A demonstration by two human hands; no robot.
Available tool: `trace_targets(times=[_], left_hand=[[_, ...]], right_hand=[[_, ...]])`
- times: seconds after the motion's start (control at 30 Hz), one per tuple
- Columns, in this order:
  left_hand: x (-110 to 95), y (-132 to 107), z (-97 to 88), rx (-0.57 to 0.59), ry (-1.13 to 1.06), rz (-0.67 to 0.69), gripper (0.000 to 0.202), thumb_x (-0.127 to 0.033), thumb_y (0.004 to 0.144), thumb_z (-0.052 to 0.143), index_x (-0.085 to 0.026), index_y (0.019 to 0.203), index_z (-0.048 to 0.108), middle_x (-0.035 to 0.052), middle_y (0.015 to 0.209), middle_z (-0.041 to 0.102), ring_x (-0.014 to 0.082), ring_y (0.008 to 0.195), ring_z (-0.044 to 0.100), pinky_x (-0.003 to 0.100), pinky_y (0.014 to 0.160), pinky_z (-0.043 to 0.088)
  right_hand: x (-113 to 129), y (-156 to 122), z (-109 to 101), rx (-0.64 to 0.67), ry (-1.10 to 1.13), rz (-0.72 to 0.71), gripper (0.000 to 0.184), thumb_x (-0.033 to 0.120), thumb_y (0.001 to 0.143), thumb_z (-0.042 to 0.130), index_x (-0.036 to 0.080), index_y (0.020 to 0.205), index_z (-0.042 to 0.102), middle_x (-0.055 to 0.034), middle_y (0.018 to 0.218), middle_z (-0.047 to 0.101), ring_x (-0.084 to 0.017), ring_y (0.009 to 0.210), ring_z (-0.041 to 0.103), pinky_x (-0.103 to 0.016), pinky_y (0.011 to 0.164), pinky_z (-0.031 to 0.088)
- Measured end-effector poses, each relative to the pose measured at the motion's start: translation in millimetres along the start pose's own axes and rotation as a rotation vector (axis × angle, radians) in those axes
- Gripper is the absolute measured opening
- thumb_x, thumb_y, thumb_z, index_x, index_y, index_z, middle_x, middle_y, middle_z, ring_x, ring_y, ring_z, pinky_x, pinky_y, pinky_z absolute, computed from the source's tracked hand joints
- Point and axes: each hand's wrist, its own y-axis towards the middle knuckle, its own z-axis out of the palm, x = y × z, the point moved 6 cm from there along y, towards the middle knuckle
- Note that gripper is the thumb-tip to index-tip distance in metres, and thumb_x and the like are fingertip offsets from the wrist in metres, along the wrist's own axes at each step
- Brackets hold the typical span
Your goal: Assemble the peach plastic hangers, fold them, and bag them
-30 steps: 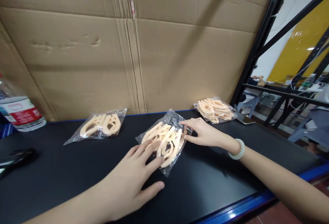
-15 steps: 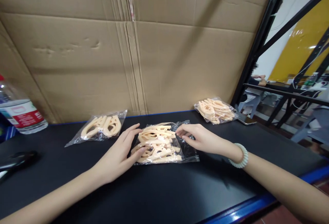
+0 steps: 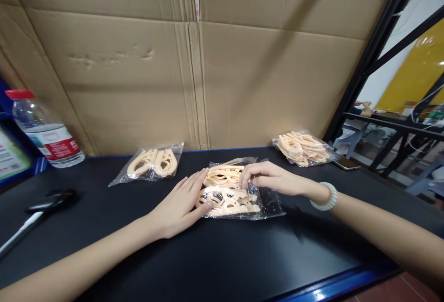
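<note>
A clear plastic bag of peach-coloured plastic pieces [image 3: 231,195] lies flat on the black table top [image 3: 215,255]. My left hand [image 3: 182,202] rests open against the bag's left edge, fingers stretched and the thumb on its near corner. My right hand [image 3: 268,178] lies on the bag's upper right part with its fingers curled down onto the plastic; a pale bead bracelet [image 3: 324,196] sits on that wrist.
Two more bags of the same pieces lie at the back, one to the left [image 3: 152,163] and one to the right [image 3: 303,147]. A cardboard sheet [image 3: 194,61] stands behind. A water bottle [image 3: 45,131] and a black tool [image 3: 41,205] sit at the left.
The middle bag was turned from slanted to lying level and flat. My left hand slid from on top of it to its left edge; my right hand moved onto its top.
</note>
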Motion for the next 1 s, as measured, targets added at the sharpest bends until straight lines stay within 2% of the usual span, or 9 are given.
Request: trace_targets(times=[0.07, 0.17, 0.3, 0.4, 0.53, 0.7, 0.83, 1.0], left_hand=[[1.6, -0.6, 2.8, 0.021, 0.001, -0.011, 0.077, -0.055, 0.096, 0.036, -0.011, 0.154, 0.011, 0.0200, 0.157, 0.026, 0.0362, 0.143, 0.027, 0.056, 0.114, 0.026], [2.5, -1.4, 4.3, 0.031, -0.003, -0.016, 0.078, -0.056, 0.096, 0.035, -0.010, 0.154, 0.011, 0.0193, 0.158, 0.022, 0.0353, 0.145, 0.024, 0.056, 0.116, 0.023], [2.0, -1.6, 3.7, 0.023, -0.010, -0.012, 0.077, -0.056, 0.096, 0.036, -0.011, 0.154, 0.013, 0.0186, 0.158, 0.025, 0.0357, 0.145, 0.025, 0.056, 0.115, 0.024], [1.7, -1.3, 3.6, 0.018, -0.012, -0.001, 0.076, -0.055, 0.096, 0.037, -0.013, 0.154, 0.012, 0.0190, 0.157, 0.026, 0.0358, 0.144, 0.025, 0.057, 0.115, 0.024], [1.3, -0.5, 3.9, 0.018, -0.014, 0.003, 0.077, -0.055, 0.096, 0.037, -0.014, 0.155, 0.009, 0.0186, 0.158, 0.024, 0.0353, 0.145, 0.025, 0.057, 0.115, 0.024], [1.6, -0.3, 5.1, 0.044, -0.013, -0.014, 0.078, -0.057, 0.096, 0.035, -0.013, 0.155, 0.009, 0.0177, 0.159, 0.020, 0.0338, 0.146, 0.022, 0.056, 0.116, 0.021], [2.5, -0.7, 6.4, 0.047, -0.012, -0.009, 0.078, -0.057, 0.096, 0.036, -0.013, 0.155, 0.009, 0.0177, 0.158, 0.023, 0.0347, 0.146, 0.022, 0.056, 0.116, 0.021], [4.4, -0.6, 8.5, 0.060, 0.009, -0.013, 0.080, -0.058, 0.095, 0.036, -0.013, 0.155, 0.009, 0.0170, 0.158, 0.025, 0.0362, 0.145, 0.022, 0.056, 0.116, 0.021]], right_hand=[[1.7, 2.9, 2.4, 0.082, 0.092, 0.014, 0.028, 0.009, 0.089, 0.043, 0.016, 0.085, 0.070, -0.0046, 0.095, 0.070, -0.017, 0.097, 0.065, -0.037, 0.093, 0.049], [4.5, 6.9, 5.7, 0.123, 0.019, -0.053, 0.030, 0.007, 0.088, 0.045, 0.018, 0.083, 0.073, -0.0055, 0.105, 0.069, -0.018, 0.107, 0.062, -0.039, 0.102, 0.042], [2.8, 15.0, 16.6, 0.116, -0.175, -0.126, 0.018, 0.020, 0.090, 0.059, 0.021, 0.103, 0.071, -0.0072, 0.122, 0.063, -0.020, 0.120, 0.053, -0.041, 0.107, 0.038], [3.0, 22.7, 25.0, 0.114, -0.301, -0.172, 0.025, 0.026, 0.091, 0.060, 0.018, 0.114, 0.063, -0.0107, 0.124, 0.061, -0.022, 0.124, 0.049, -0.043, 0.109, 0.036], [1.7, 31.6, 29.1, 0.098, -0.425, -0.190, 0.026, 0.029, 0.090, 0.058, 0.017, 0.113, 0.058, -0.0130, 0.123, 0.059, -0.025, 0.121, 0.049, -0.044, 0.105, 0.039], [-1.6, 31.6, 34.9, 0.165, -0.558, -0.201, 0.032, 0.034, 0.093, 0.051, 0.016, 0.120, 0.058, -0.0125, 0.125, 0.060, -0.025, 0.125, 0.046, -0.044, 0.107, 0.035], [0.6, 27.8, 34.0, 0.147, -0.604, -0.197, 0.046, 0.042, 0.095, 0.050, 0.017, 0.134, 0.050, -0.0143, 0.139, 0.051, -0.027, 0.131, 0.042, -0.046, 0.109, 0.031], [4.3, 25.8, 33.7, 0.170, -0.602, -0.209, 0.042, 0.040, 0.096, 0.049, 0.019, 0.132, 0.049, -0.0123, 0.145, 0.046, -0.025, 0.136, 0.037, -0.044, 0.110, 0.031]])
